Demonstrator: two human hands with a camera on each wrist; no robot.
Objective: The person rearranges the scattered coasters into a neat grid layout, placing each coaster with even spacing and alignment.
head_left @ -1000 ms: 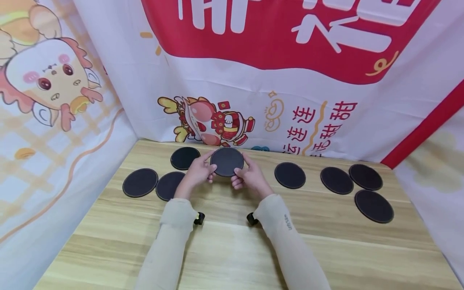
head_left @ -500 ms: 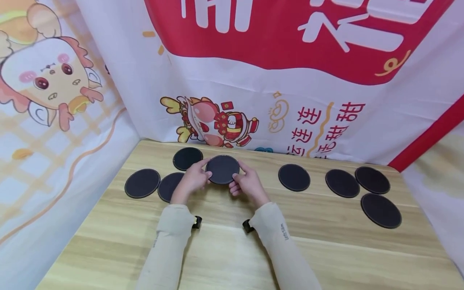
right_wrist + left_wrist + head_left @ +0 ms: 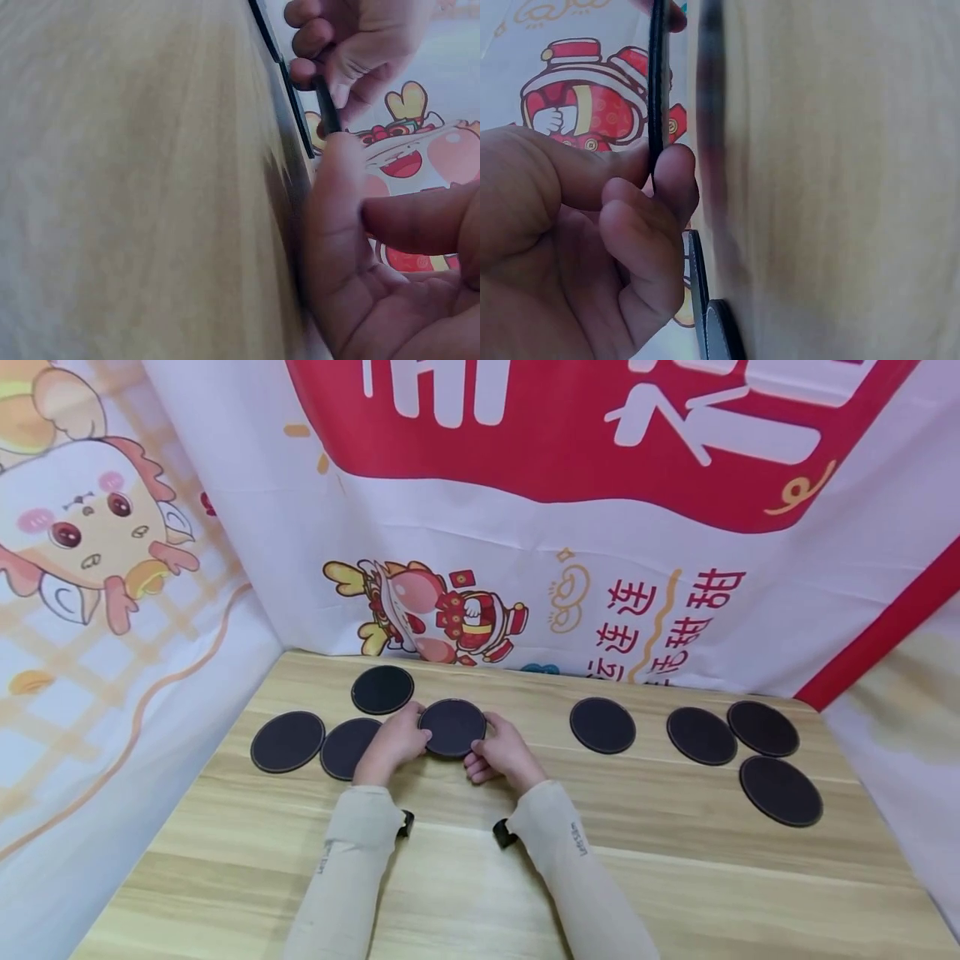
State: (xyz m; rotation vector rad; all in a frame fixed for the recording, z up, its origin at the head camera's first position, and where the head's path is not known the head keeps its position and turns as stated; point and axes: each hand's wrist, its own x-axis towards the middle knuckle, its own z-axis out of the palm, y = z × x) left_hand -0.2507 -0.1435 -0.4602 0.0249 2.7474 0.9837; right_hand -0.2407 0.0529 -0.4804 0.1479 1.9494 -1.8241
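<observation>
One broad wooden surface [image 3: 450,877] spread before the person, with seven black discs lying on it: a group of three to the right [image 3: 781,790], a group of three to the left [image 3: 287,742], and a lone disc [image 3: 602,725] between. I judged the left group the likeliest trouble: the left hand [image 3: 396,743] covered part of the nearest disc [image 3: 345,750] seen from above, so dipping knuckles could have shoved it, and a drift leftward could have set one rim on another. Uneven release was my other worry; with both grips only at the edge, one side letting go first might have dropped things askew.

Both hands were closed in a pinch on the eighth disc [image 3: 452,727], which hung just above the surface between the lone disc and the left group. The left hand caught its rim between thumb and bent forefinger. The right hand [image 3: 502,755] held the opposite edge, thumb on the upper face. How firmly either pressed, I could not tell.
</observation>
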